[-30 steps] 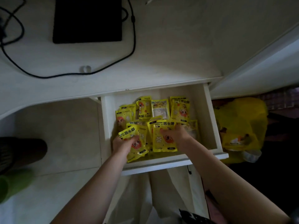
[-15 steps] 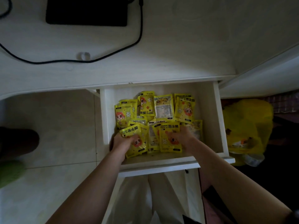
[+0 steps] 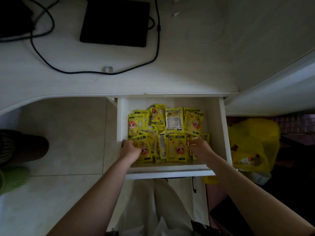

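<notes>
**Both Hands in the Drawer, Squaring Up the Front Row of Hand Warmers**

The left hand (image 3: 130,149) and right hand (image 3: 201,148) were reaching into the open drawer (image 3: 223,133), one at each end of the nearest row of yellow hand-warmer packets (image 3: 173,119).

The left fingers (image 3: 127,143) were curled round the outer edge of the front-left packet (image 3: 144,149), with the thumb lying across its face. That grip looked meant to stand the packet up against its neighbours.

The right fingers (image 3: 196,142) were bent, their tips on the packets just right of the front-middle packet (image 3: 176,147). Whether they pinched one or only pressed the row inward could not be told.

Between the two sets of fingers the front packets stood overlapped like filed cards. Beyond the fingertips, more packets leaned against the back of the drawer. Pressing from both ends probably served to pack the row tight so it would not slump.

Farther beyond the fingers lay the desk (image 3: 187,74) with a black cable (image 3: 154,60), and outside the right hand sat a yellow bag (image 3: 252,142).
</notes>
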A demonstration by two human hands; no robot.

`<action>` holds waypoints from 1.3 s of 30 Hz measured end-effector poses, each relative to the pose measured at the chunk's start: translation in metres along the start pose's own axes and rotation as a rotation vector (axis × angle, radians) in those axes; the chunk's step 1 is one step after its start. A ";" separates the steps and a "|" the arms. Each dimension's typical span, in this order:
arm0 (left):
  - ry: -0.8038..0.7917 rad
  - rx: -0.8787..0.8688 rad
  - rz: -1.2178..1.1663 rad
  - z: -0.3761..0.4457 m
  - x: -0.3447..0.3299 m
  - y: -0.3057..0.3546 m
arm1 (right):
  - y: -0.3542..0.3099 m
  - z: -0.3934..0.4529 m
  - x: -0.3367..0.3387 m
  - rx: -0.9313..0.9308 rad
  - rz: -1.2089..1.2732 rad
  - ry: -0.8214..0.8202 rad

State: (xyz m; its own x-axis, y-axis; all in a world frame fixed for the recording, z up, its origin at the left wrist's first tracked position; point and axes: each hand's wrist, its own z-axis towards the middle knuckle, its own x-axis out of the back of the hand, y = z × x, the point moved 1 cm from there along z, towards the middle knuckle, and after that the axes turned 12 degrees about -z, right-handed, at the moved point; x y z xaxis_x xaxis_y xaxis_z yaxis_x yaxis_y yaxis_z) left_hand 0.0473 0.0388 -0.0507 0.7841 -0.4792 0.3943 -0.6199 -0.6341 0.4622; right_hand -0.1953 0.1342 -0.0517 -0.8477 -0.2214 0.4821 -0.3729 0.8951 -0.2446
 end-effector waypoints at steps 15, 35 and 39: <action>0.290 -0.364 -0.045 -0.097 0.061 -0.032 | -0.073 -0.102 -0.026 0.580 -0.589 0.124; 0.525 -0.316 0.099 -0.136 0.254 -0.204 | -0.220 -0.221 -0.254 0.941 -0.839 0.002; 0.596 -0.266 0.089 -0.130 0.303 -0.224 | -0.255 -0.230 -0.287 0.973 -0.862 0.012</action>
State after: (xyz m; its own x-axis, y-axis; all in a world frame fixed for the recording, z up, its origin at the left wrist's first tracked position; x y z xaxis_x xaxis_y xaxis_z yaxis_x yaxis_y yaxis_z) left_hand 0.4202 0.1149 0.0689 0.6268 -0.0558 0.7772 -0.7274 -0.3995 0.5579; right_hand 0.2304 0.0585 0.0660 -0.1981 -0.5732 0.7951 -0.9161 -0.1801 -0.3581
